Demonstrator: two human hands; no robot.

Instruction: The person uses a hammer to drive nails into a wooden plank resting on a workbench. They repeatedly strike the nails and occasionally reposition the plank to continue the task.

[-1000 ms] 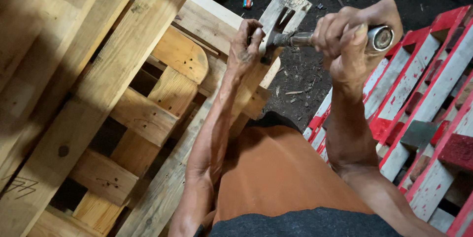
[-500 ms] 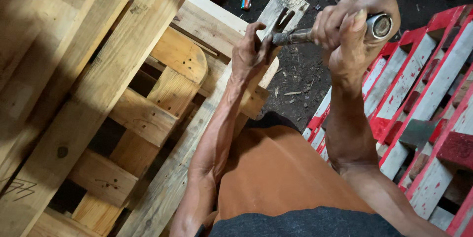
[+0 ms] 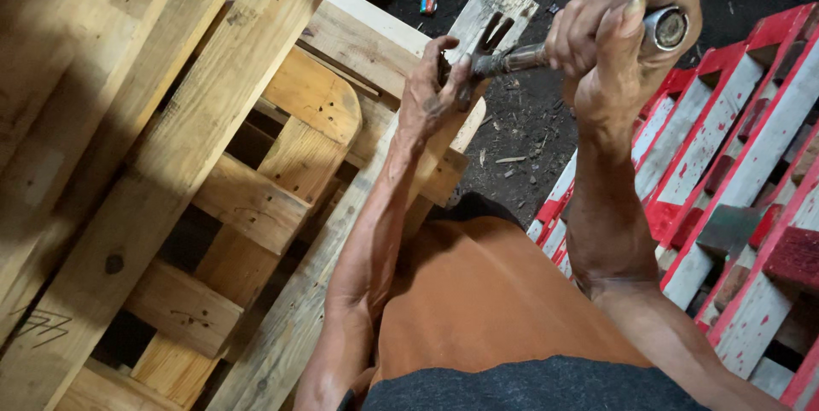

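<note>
Overhead, the right hand [image 3: 618,44] clenches the metal handle of a claw tool [image 3: 512,57] at one o'clock. The left hand [image 3: 435,91] presses the tool's head, hiding it, against a pale board [image 3: 490,10] on the wooden pallet [image 3: 171,146]. A red pallet [image 3: 751,163] is cut off at three o'clock.

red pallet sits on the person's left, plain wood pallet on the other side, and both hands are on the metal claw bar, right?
Not quite. The head view shows the red pallet on the person's right and the plain wood pallet on the left. The left hand and right hand are both on the metal claw bar.
</note>
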